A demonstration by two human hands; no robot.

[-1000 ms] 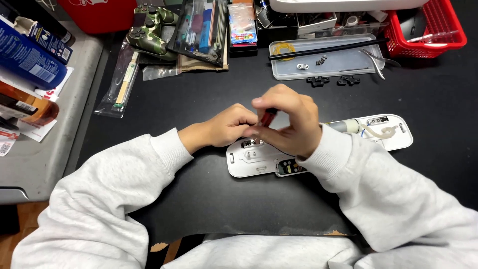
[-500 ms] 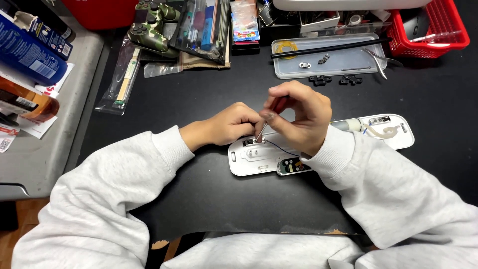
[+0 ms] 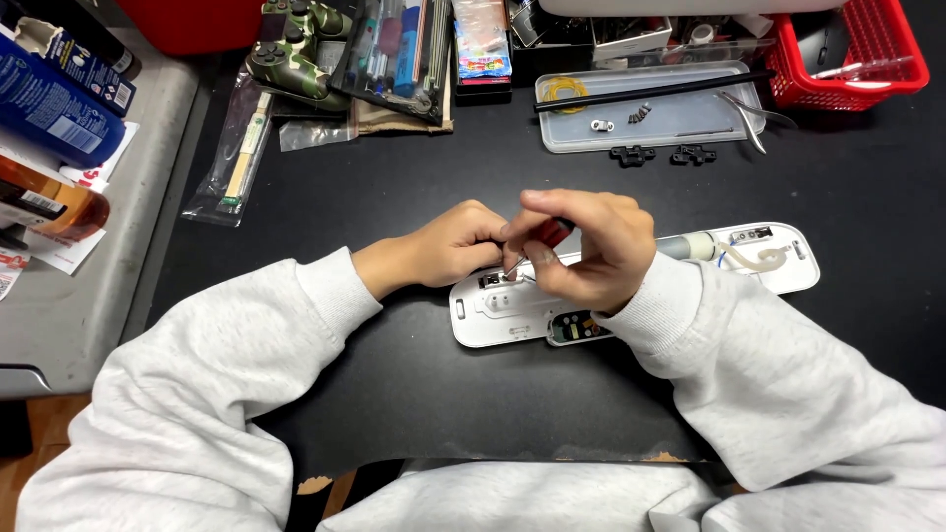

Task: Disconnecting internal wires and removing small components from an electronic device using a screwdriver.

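A long white opened device shell (image 3: 512, 317) lies on the black mat, with a small circuit board (image 3: 576, 326) at its near edge and a curled white tube (image 3: 754, 259) at its right end. My right hand (image 3: 591, 246) grips a red-handled screwdriver (image 3: 548, 234), its metal tip angled down onto the shell's left part. My left hand (image 3: 448, 246) rests with curled fingers against the shell's left end, right beside the tip.
A clear tray (image 3: 680, 118) with small screws and a yellow band sits behind. Two black clips (image 3: 660, 155) lie in front of it. Red basket (image 3: 857, 49) far right, camouflage game controller (image 3: 286, 44), bagged tools (image 3: 236, 158), bottles (image 3: 49, 108) on the grey surface at left.
My right hand has shifted slightly and turned with the screwdriver over the shell; the left hand stays against the shell's left end.
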